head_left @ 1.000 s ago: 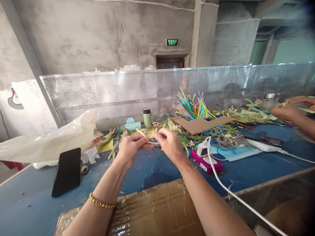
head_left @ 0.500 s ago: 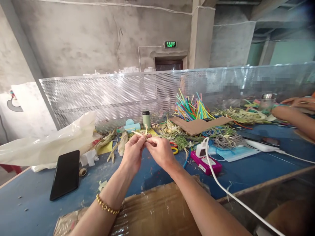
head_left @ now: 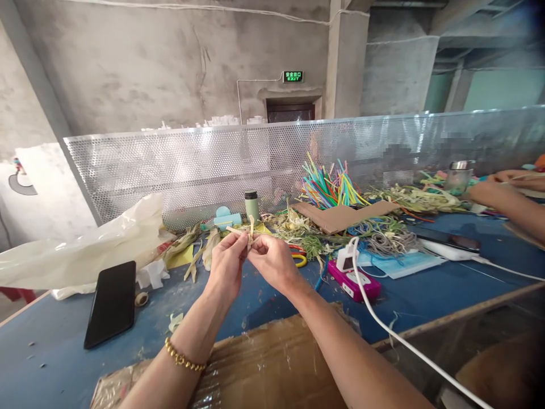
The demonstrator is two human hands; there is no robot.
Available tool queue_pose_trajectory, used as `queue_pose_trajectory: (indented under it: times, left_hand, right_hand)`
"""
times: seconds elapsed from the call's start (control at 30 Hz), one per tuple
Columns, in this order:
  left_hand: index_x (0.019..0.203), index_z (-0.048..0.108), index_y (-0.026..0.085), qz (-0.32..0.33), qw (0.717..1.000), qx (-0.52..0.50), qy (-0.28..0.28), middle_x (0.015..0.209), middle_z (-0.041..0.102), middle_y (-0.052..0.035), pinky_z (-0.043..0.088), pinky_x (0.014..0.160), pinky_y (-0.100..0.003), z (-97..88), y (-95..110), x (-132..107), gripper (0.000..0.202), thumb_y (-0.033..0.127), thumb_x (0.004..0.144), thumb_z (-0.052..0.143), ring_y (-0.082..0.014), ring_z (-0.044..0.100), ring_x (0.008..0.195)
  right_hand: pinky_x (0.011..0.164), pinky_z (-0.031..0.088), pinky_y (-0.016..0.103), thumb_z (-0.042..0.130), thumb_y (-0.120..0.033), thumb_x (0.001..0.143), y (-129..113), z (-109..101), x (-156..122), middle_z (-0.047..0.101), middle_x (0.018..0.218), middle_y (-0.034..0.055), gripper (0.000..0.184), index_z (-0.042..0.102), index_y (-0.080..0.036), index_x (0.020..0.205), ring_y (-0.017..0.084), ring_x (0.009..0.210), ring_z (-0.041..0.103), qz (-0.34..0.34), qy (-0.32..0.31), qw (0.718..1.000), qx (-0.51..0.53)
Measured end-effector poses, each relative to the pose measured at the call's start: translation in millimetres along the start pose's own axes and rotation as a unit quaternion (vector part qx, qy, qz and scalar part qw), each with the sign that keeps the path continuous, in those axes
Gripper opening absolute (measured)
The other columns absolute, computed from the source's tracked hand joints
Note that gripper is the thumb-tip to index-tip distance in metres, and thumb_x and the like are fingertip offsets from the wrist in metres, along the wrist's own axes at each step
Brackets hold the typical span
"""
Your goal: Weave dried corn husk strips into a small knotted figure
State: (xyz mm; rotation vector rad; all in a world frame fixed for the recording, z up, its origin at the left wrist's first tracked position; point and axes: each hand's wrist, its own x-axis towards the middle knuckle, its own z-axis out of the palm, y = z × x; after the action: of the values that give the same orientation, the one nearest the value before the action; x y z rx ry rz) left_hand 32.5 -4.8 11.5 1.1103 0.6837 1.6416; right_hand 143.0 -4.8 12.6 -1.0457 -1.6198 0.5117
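Observation:
Over the blue table, my left hand point(head_left: 227, 264) pinches pale straw-like strips point(head_left: 251, 224), whose ends stick up and out to the left above the fingertips. My right hand point(head_left: 272, 261) meets it fingertip to fingertip and is closed on the same strips. Where the strips cross is mostly covered by my fingers. A green bottle with a black lid point(head_left: 251, 205) stands just beyond my hands. Dry husks point(head_left: 211, 250) lie left of them, and yellow-handled scissors point(head_left: 300, 260) lie to the right, partly hidden.
A black phone point(head_left: 110, 304) lies at left. To the right are a purple power strip point(head_left: 353, 278) with a white cable, a blue mask point(head_left: 406, 264), cardboard point(head_left: 344, 216) and colourful stems point(head_left: 327, 184). A perforated metal panel point(head_left: 204, 170) stands behind. Another person's arm point(head_left: 506, 199) reaches in at far right.
My right fingers have shifted slightly and curled lower around the strips. Both hands stay together. The whole view has moved a little.

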Motion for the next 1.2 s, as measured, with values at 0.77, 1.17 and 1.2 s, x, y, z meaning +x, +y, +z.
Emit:
queue_pose_trajectory:
  times: [0.77, 1.17, 1.2]
  left_hand:
    - [0.072, 0.070, 0.012, 0.036, 0.999, 0.003, 0.025, 0.068, 0.066, -0.0008, 0.046, 0.064, -0.026, 0.7, 3, 3, 0.031, 0.035, 0.058, 0.086, -0.0111, 0.056, 0.062]
    - [0.084, 0.075, 0.008, 0.027, 1.000, -0.001, 0.009, 0.074, 0.073, -0.0072, 0.052, 0.068, -0.030, -0.8, 6, 3, 0.035, 0.033, 0.062, 0.085, -0.0150, 0.064, 0.064]
    - [0.083, 0.075, 0.008, 0.032, 0.999, 0.002, 0.007, 0.074, 0.073, -0.0072, 0.052, 0.067, -0.031, -0.5, 6, 3, 0.034, 0.034, 0.063, 0.085, -0.0154, 0.064, 0.064]
  right_hand:
    - [0.046, 0.037, 0.024, 0.064, -0.041, 0.079, 13, 3, 3, 0.057, 0.055, -0.0025, 0.025, 0.056, -0.020, 0.069, 0.011, 0.045, 0.048, 0.007, 0.000, 0.990, 0.140]
    - [0.055, 0.042, 0.025, 0.062, -0.034, 0.078, 13, 2, 5, 0.065, 0.064, 0.0024, 0.017, 0.062, -0.017, 0.074, 0.013, 0.056, 0.055, -0.004, 0.004, 0.990, 0.141]
    - [0.055, 0.043, 0.025, 0.061, -0.032, 0.078, 14, 2, 5, 0.066, 0.064, 0.0024, 0.015, 0.061, -0.018, 0.073, 0.013, 0.056, 0.056, -0.003, 0.005, 0.991, 0.135]
